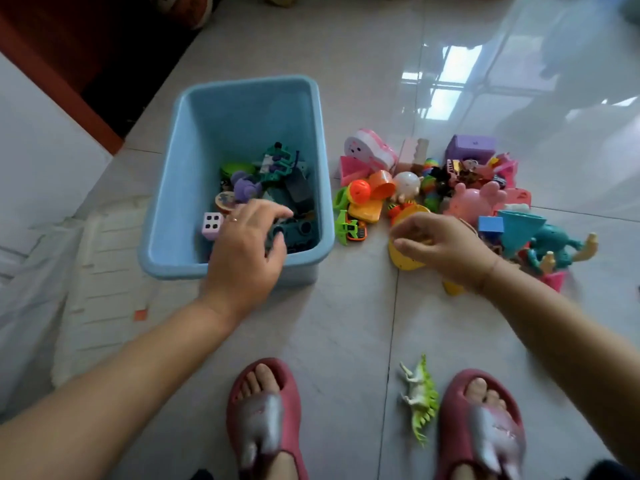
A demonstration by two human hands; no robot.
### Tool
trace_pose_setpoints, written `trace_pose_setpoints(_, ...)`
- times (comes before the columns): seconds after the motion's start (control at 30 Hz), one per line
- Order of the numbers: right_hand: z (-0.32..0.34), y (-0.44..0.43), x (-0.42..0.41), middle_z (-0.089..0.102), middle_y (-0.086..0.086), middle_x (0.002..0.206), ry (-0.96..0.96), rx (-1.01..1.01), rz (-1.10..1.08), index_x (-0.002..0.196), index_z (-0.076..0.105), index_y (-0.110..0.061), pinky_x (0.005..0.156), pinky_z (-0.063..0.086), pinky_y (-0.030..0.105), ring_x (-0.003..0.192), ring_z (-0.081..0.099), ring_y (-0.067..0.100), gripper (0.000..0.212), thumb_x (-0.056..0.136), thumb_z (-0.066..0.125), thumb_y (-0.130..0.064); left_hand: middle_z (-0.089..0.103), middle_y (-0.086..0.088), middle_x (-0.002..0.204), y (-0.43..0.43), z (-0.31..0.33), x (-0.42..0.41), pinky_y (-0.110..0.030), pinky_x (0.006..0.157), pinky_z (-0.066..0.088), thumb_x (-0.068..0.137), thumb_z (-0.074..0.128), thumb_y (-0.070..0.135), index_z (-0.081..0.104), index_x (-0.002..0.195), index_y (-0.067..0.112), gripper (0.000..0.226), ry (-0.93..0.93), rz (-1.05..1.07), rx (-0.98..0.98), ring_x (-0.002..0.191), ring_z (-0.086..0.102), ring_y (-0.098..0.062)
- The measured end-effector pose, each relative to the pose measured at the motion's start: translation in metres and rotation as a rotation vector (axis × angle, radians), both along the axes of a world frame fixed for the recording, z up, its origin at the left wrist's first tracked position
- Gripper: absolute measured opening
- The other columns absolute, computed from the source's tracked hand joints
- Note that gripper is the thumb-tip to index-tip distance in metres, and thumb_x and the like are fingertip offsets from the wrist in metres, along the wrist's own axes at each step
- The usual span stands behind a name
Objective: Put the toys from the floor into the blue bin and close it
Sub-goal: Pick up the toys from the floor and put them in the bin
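I am midway through clearing up, by my reckoning: the blue bin (242,109) stands open on the floor (346,323) in front of me, its bottom covered with a loose layer of toys, and a large pile of toys (450,188) lies on the tiles just to its right. My left hand (247,244) reaches over the near rim of the bin, fingers curled around a dark teal toy (294,230) that sits low among the others. It looks as if I am setting it down, though I cannot tell whether my grip is loosening or firm. A pale purple die (212,225) lies just beside that hand, inside the bin.

My right hand (440,247) is down at the near edge of the pile, fingers pinched on a flat yellow toy (403,259) that rests on the floor. That one seems next to go across.

A green dinosaur (420,400) lies apart from the rest, between my two slippered feet, and will need its own reach. I take the pale ribbed panel (104,271) on the floor left of the bin for the lid, but I am not sure of it.

The next move calls for lifting the yellow piece clear of the pile and carrying it left over the bin's right wall, while my left hand comes out of the way.
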State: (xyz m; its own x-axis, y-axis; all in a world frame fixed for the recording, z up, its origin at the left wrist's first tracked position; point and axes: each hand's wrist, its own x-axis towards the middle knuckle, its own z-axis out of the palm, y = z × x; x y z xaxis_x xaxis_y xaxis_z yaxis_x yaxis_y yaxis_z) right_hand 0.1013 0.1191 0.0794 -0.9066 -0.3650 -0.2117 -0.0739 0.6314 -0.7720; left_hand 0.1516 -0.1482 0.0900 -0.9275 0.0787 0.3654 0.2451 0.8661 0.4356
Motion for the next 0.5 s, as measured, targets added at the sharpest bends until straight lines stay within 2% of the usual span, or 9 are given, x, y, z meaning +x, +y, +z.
trace_pose_setpoints(0.1,-0.052,0.067,0.041,0.067,-0.004,0.094,-0.153,0.086,-0.208,0.102,0.065,-0.016,0.081,0.053,0.025,0.085,0.063,0.007,0.019,0.083,0.067,-0.017,0.064,-0.005,0.100,0.053,-0.029,0.031,-0.032,0.090,0.044,0.079,0.061,0.007,0.062,0.101,0.012,0.023,-0.002,-0.288,0.003,0.098,0.056,-0.020)
trace_pose_setpoints(0.2,-0.095,0.117,0.081,0.063,0.001,0.099,-0.131,0.206,-0.483,0.103,0.065,-0.014,0.088,0.050,0.034,0.095,0.060,0.018,0.025,0.079,0.072,-0.014,0.062,0.001,0.107,0.092,-0.076,0.054,-0.030,0.083,0.049,0.078,0.058,0.023,0.054,0.108,0.023,0.030,-0.166,-0.524,-0.131,0.096,0.060,-0.019)
trace_pose_setpoints(0.3,-0.125,0.150,0.113,0.061,0.011,0.097,-0.026,0.379,-0.705,0.098,0.067,-0.008,0.089,0.044,0.040,0.097,0.057,0.030,0.028,0.071,0.074,-0.006,0.065,0.006,0.113,0.120,-0.115,0.069,-0.023,0.082,0.047,0.058,0.070,0.038,0.055,0.112,0.028,0.057,-0.381,-0.687,-0.371,0.098,0.065,-0.014)
trace_pose_setpoints(0.37,-0.136,0.166,0.125,0.059,0.020,0.103,0.000,0.455,-0.875,0.100,0.066,-0.006,0.093,0.040,0.042,0.102,0.053,0.037,0.034,0.068,0.074,-0.006,0.066,0.004,0.117,0.133,-0.134,0.076,-0.023,0.087,0.048,0.044,0.078,0.034,0.054,0.116,0.028,0.076,-0.467,-0.780,-0.505,0.102,0.066,-0.014)
trace_pose_setpoints(0.43,-0.137,0.183,0.126,0.049,0.022,0.121,-0.030,0.508,-0.998,0.117,0.057,-0.009,0.101,0.035,0.045,0.116,0.044,0.040,0.054,0.067,0.078,-0.017,0.066,0.002,0.120,0.144,-0.145,0.079,-0.031,0.091,0.051,0.053,0.069,0.026,0.058,0.116,0.028,0.065,-0.455,-0.875,-0.628,0.106,0.065,-0.017)
trace_pose_setpoints(0.5,-0.138,0.203,0.119,0.032,0.018,0.142,-0.103,0.543,-0.993,0.135,0.041,-0.016,0.107,0.027,0.048,0.128,0.033,0.039,0.084,0.063,0.083,-0.027,0.067,0.004,0.119,0.151,-0.154,0.081,-0.037,0.097,0.048,0.068,0.046,0.024,0.065,0.112,0.031,0.048,-0.396,-0.956,-0.714,0.108,0.065,-0.018)
